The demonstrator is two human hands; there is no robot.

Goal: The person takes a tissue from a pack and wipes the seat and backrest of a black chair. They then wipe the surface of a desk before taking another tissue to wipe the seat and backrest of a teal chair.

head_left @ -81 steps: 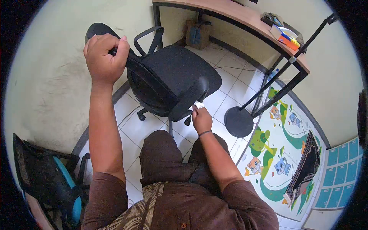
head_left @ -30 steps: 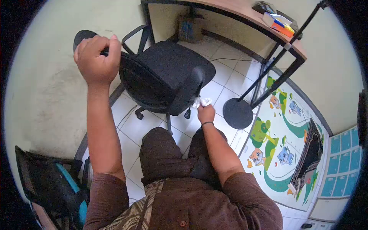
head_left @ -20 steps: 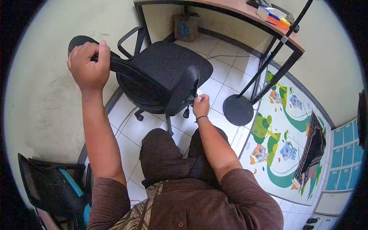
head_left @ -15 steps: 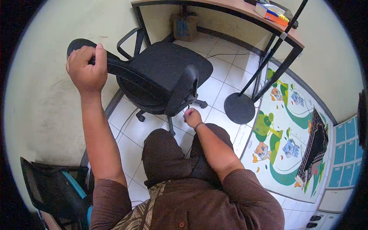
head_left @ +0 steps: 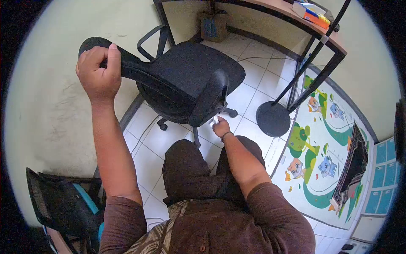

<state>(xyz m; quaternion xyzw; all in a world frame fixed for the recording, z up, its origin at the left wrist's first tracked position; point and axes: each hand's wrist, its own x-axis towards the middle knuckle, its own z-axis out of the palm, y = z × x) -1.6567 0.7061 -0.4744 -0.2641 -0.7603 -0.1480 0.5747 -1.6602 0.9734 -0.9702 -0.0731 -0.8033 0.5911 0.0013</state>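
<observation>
A black office chair (head_left: pixel 192 63) stands tilted away in front of me, its backrest (head_left: pixel 141 70) toward the left. My left hand (head_left: pixel 99 74) is closed over the top of that backrest. Low by the near armrest (head_left: pixel 210 95), my right hand (head_left: pixel 220 127) is closed around a small whitish thing (head_left: pixel 214 122). Its kind is too blurred to name. The right hand is close to the chair's base, above the floor. Chair casters (head_left: pixel 162 123) rest on the tiles.
A wooden-topped desk (head_left: pixel 270 8) spans the back, holding a tissue-like box (head_left: pixel 315 17). To the right are a round black stand base (head_left: pixel 273 119), a cartoon play mat (head_left: pixel 313 169) and a dark rug (head_left: pixel 351 161). Another chair (head_left: pixel 59 203) is at lower left.
The view has shifted slightly, so the chair and desk appear further right. My left hand keeps its hold on the backrest. A whitish thing shows more clearly at my right hand.
</observation>
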